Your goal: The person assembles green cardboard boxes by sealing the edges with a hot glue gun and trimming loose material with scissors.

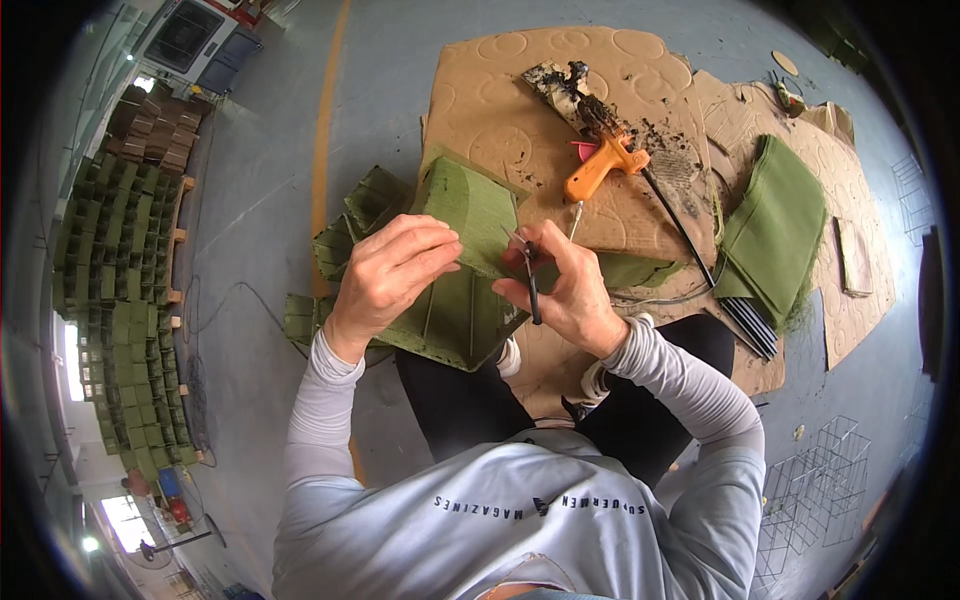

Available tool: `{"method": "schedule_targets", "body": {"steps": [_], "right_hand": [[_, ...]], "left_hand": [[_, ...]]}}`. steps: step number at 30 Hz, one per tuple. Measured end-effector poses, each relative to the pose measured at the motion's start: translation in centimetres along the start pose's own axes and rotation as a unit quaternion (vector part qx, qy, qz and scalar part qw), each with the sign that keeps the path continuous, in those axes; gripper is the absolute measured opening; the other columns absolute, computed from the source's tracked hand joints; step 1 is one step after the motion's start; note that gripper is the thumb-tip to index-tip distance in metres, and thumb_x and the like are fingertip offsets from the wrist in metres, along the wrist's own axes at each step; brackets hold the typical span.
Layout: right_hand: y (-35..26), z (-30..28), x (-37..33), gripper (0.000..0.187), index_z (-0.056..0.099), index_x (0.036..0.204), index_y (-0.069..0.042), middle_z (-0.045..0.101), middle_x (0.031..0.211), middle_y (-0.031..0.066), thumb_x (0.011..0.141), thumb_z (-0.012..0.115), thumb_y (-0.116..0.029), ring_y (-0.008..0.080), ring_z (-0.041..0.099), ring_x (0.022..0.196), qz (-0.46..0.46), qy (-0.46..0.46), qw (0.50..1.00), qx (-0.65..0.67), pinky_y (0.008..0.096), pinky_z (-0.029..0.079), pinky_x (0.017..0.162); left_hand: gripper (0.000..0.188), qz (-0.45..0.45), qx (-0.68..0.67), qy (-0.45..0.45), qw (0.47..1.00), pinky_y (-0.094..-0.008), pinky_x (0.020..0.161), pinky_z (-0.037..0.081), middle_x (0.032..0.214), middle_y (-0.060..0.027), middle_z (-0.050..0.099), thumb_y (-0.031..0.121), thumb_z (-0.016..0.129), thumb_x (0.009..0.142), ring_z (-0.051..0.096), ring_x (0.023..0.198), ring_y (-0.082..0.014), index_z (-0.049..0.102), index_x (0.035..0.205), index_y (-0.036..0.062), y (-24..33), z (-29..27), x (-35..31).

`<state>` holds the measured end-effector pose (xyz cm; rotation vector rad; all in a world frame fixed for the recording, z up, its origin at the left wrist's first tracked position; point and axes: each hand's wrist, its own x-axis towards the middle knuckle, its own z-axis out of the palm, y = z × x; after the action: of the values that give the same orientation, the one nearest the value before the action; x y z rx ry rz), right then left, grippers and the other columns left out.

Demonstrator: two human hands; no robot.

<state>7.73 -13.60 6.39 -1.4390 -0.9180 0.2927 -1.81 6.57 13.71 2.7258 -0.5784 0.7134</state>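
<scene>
1. Left hand (393, 272) — fingers drawn together, tips bunched over the green box; whether they pinch a thread or an edge, cannot tell.
2. Right hand (575, 295) — thumb and fingers pinching a dark-handled tool (533, 290); exact kind of tool unclear.
3. Tool, placing: long axis running away from the body, butt end toward the lap, metal tip leaning left, into the gap between the hands.
4. Green box (450, 315), fabric-covered, one: below and between the hands, tilted above the lap; right-hand edge nearest the tool.
5. Orange glue gun (597, 172), one: ahead of the right hand, on cardboard (480, 110).
6. Folded green cloth (772, 225): well right of the right hand, black rods (748, 325) projecting below.
</scene>
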Motion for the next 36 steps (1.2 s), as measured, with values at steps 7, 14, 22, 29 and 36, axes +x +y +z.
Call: {"method": "schedule_targets", "body": {"steps": [7,14,22,29,36], "right_hand": [[0.3,-1.4,-0.2,0.045,0.053,0.107,-0.003,0.061,0.083,0.0122,0.074,0.080,-0.019,0.0252,0.063,0.073,-0.006,-0.011,1.000,-0.024,0.0349,0.050,0.066],[-0.6,-4.4,-1.6,0.052,0.061,0.108,-0.002,0.057,0.072,0.0082,0.070,0.080,-0.032,0.0286,0.059,0.065,-0.072,-0.094,0.972,-0.205,0.0373,0.048,0.062],[-1.3,-4.9,-2.5,0.059,0.062,0.109,-0.002,0.057,0.064,0.0078,0.063,0.081,-0.034,0.0276,0.058,0.058,-0.058,-0.162,0.931,-0.322,0.0372,0.045,0.056],[-2.7,-4.7,-1.5,0.037,0.055,0.078,-0.002,0.055,0.057,0.0108,0.073,0.075,-0.032,0.0312,0.060,0.055,-0.052,-0.175,0.933,-0.310,0.0400,0.044,0.051],[-2.8,-4.6,-1.7,0.037,0.058,0.084,-0.003,0.057,0.059,0.0105,0.072,0.076,-0.033,0.0310,0.059,0.055,-0.062,-0.165,0.942,-0.285,0.0391,0.044,0.051]], "left_hand": [[0.023,-0.015,-0.066,0.063,0.996,-0.0360,0.079,0.058,0.091,-0.0105,0.069,-0.001,0.078,0.067,0.068,0.088,-0.0278,0.068,0.088,-0.0007,-0.2,1.2,0.2],[0.016,-0.053,-0.074,0.102,0.991,-0.0349,0.079,0.059,0.090,-0.0113,0.069,0.002,0.075,0.074,0.069,0.086,-0.0273,0.065,0.087,-0.0010,-0.7,0.9,-1.0],[0.014,-0.106,-0.043,0.064,0.991,-0.0354,0.076,0.057,0.084,-0.0125,0.070,0.009,0.068,0.083,0.070,0.080,-0.0247,0.060,0.081,-0.0031,0.1,0.7,-0.2],[0.016,-0.112,-0.053,0.065,0.990,-0.0343,0.075,0.057,0.084,-0.0120,0.069,0.010,0.068,0.084,0.069,0.079,-0.0240,0.059,0.080,-0.0024,0.1,1.0,-0.1],[0.013,-0.096,-0.045,0.081,0.991,-0.0272,0.062,0.054,0.084,-0.0099,0.069,0.008,0.071,0.081,0.068,0.074,-0.0215,0.061,0.082,0.0002,-0.1,1.2,-0.1]]}}
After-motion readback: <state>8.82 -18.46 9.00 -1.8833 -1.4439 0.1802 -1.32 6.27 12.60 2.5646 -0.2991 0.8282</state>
